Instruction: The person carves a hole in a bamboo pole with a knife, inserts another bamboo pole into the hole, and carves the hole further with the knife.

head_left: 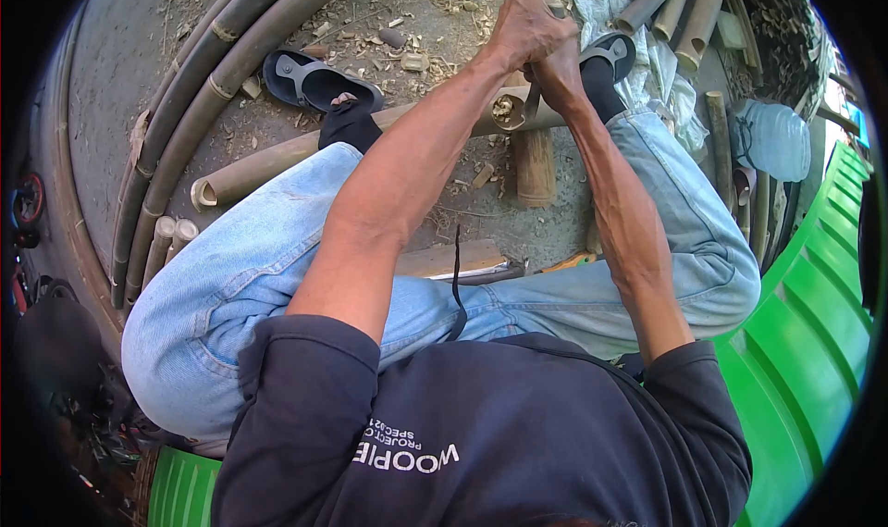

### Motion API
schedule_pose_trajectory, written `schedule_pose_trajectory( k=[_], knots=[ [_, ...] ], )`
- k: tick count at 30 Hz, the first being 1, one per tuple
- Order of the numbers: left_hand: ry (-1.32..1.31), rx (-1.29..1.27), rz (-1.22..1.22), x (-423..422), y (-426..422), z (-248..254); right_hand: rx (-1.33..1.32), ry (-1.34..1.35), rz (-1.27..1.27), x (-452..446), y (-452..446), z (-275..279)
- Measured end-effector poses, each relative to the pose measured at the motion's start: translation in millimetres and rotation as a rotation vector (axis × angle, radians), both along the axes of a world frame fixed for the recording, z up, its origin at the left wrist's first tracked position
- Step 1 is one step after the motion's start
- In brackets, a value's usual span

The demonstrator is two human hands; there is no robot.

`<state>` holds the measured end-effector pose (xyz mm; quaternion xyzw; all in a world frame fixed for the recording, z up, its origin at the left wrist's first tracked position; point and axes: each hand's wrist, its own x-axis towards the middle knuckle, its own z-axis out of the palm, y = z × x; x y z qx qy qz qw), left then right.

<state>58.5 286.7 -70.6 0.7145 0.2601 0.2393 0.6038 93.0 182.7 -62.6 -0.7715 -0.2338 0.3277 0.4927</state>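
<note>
Both hands closed on blade tool over bamboo pole

Left hand (531, 29) and right hand (559, 75) bunched together at top of view, both narrow, wrapped on a blade tool (532, 99). Left sits farther from the body, right just nearer; finger placement mostly hidden. Bit of tool shows past the left hand, dark flat part comes out on the near side of the right. Middle is covered by the grip. Long axis runs roughly away from the body, leaning slightly; dark part points back toward the person and down at the pole. Whether its tip touches the pole, can't tell.

Bamboo pole (268, 164) lies crosswise, on the body side of the grip. Open left end aims left and a bit toward the person; the pole slants away going right, where the right hand and forearm partly hide it. Cut opening with pale shavings (505, 110) inside, just left of the dark part. Short wood block (535, 168) upright by the pole's near side, below the opening.

Sandaled feet either side: left sandal (319, 83) beyond the pole, right sandal (614, 55) near the right hand. Wood chips (414, 62) scattered on ground.
</note>
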Motion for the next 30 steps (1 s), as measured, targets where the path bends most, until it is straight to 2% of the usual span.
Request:
schedule_pose_trajectory(
  k=[5, 7, 11, 13, 17, 21, 24, 25, 27, 30],
  knots=[
    [0.049, -0.041, -0.148, 0.4, -7.1, 11.8, 0.051, -0.044, -0.077, -6.1, -11.7, 2.3],
    [-0.121, 0.032, -0.161, 5.8, -13.3, 11.3, 0.062, -0.038, -0.109, -7.2, -14.0, 2.3],
    [-0.243, -0.007, -0.186, 7.4, -17.3, 11.2, 0.128, 0.031, -0.195, -5.3, -23.0, -8.5],
    [0.087, 0.125, -0.358, 15.0, -18.8, 11.0, 0.157, 0.044, -0.229, -4.2, -29.9, -15.5],
    [-0.076, 0.167, -0.310, 20.6, -31.6, 11.1, 0.217, 0.068, -0.356, -6.7, -41.1, -24.7],
    [0.001, 0.227, -0.495, 24.6, -41.6, 3.8, 0.293, 0.085, -0.415, -14.8, -48.3, -29.5],
    [0.049, 0.280, -0.675, 37.9, -52.8, 9.3, 0.410, 0.138, -0.661, -26.1, -56.1, -29.2],
    [0.104, 0.306, -0.766, 42.3, -57.6, 6.8, 0.407, 0.140, -0.669, -28.7, -59.5, -28.7],
    [0.038, 0.253, -0.741, 46.5, -56.5, 0.1, 0.402, 0.096, -0.643, -29.2, -59.9, -27.3],
    [0.191, 0.202, -0.736, 44.4, -45.5, 4.7, 0.353, 0.183, -0.575, -27.0, -58.6, -27.8]
  ],
)
